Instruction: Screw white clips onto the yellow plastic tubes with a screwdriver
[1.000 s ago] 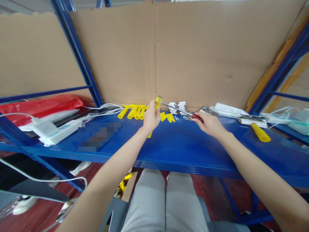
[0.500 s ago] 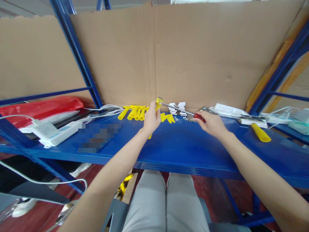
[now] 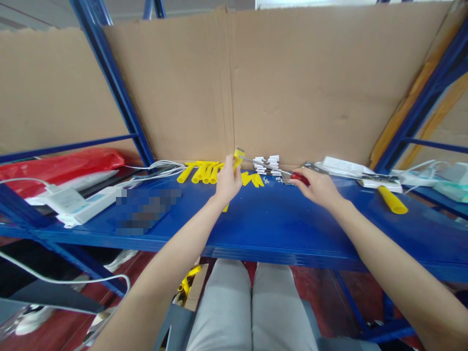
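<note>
My left hand (image 3: 228,183) is closed around a yellow-handled scraper (image 3: 238,154), held upright with a metal blade at its top. In my right hand (image 3: 320,185) is the red handle of a screwdriver (image 3: 263,165). Its long shaft points left, and the tip meets the scraper's head; the exact contact is too small to make out. Several yellow handles (image 3: 199,173) lie in a row left of my left hand. To its right are small yellow pieces (image 3: 252,179), tiny metal parts (image 3: 266,180) and a stack of white-and-dark blades (image 3: 266,165).
On the blue shelf (image 3: 278,229), a power strip (image 3: 87,204) and red bag (image 3: 73,165) lie left. A loose yellow handle (image 3: 393,200) and white packets (image 3: 343,166) lie right. Cardboard (image 3: 300,83) stands behind. A box of yellow parts (image 3: 195,287) sits below.
The whole view has shifted slightly. Both hands keep their grips, with the screwdriver tip still at the scraper's head.
</note>
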Demonstrator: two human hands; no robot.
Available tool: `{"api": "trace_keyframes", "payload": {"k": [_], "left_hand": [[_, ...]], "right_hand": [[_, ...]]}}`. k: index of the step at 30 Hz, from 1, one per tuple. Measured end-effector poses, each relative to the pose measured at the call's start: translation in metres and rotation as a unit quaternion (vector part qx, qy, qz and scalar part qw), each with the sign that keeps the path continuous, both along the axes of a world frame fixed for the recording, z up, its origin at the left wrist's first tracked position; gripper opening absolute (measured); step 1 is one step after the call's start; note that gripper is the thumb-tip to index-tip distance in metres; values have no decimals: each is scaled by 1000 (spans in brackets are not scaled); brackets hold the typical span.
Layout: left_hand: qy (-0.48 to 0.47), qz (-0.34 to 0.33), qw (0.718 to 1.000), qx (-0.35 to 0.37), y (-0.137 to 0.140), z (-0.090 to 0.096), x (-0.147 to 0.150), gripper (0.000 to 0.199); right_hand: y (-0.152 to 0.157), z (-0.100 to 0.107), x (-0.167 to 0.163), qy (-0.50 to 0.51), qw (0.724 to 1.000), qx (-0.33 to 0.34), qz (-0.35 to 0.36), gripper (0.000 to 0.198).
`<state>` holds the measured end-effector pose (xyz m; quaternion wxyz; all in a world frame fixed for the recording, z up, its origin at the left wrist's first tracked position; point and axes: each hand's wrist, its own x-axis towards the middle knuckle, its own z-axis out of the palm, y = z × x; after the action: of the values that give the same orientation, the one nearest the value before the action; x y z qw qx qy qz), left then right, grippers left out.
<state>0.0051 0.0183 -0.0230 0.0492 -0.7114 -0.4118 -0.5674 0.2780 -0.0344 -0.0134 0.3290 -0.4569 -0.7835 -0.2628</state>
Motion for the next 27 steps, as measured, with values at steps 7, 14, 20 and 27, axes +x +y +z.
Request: {"api": "trace_keyframes", "payload": {"k": [7,14,20,27], "left_hand": [[11,14,999,30,0,-1,1,30],[5,15,999,38,1,-2,1,31],[6,18,999,35,-1,-1,2,33],[7,13,999,33,1,-2,0,38]], "right_hand": [[-2,3,1,-8,1000,14,-21,32],[-1,0,-2,3,999,-18,-27,31],[-2,2,0,10,999,-3,-32,30],[-7,4,-7,-27,998,-29,-39,34]]}}
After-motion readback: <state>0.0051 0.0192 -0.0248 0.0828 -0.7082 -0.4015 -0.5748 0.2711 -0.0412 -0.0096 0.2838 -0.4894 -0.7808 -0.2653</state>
